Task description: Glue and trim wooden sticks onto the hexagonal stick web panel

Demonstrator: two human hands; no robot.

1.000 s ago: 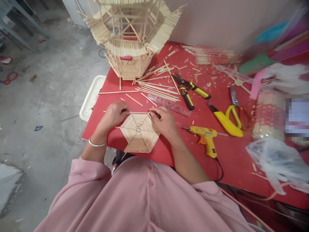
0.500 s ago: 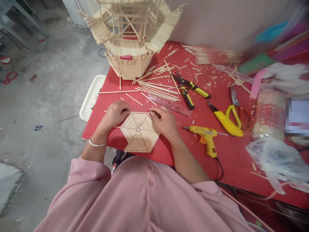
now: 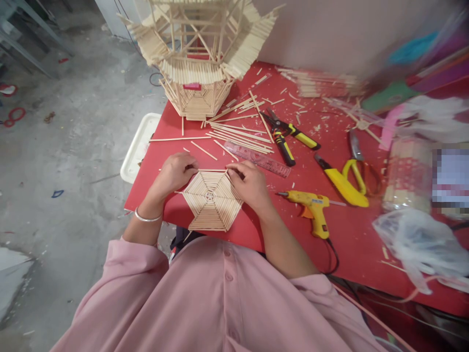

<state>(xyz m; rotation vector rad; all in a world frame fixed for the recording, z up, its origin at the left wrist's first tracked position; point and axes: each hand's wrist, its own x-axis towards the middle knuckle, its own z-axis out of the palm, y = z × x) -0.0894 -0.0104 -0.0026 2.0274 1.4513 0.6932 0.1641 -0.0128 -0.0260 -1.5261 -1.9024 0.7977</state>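
A flat hexagonal panel of thin wooden sticks (image 3: 210, 208) lies at the near edge of the red table, its rows arranged like a web around a small star-shaped centre. Along its far side runs a single wooden stick (image 3: 213, 170), whose left end pokes out beyond my left hand (image 3: 178, 172). That hand is closed in a pinch on the stick at the panel's far left corner. My right hand (image 3: 249, 183) pinches at the far right corner, where the stick's other end meets the panel. Its fingertips partly cover that corner.
A stick-built pagoda model (image 3: 198, 73) stands at the back left. Loose sticks (image 3: 242, 137), a clear ruler (image 3: 256, 157), pliers (image 3: 286, 137), a yellow-handled cutter (image 3: 344, 186), scissors (image 3: 355, 166) and a yellow glue gun (image 3: 311, 203) with a cord lie right of it. Plastic bags (image 3: 417, 239) sit far right.
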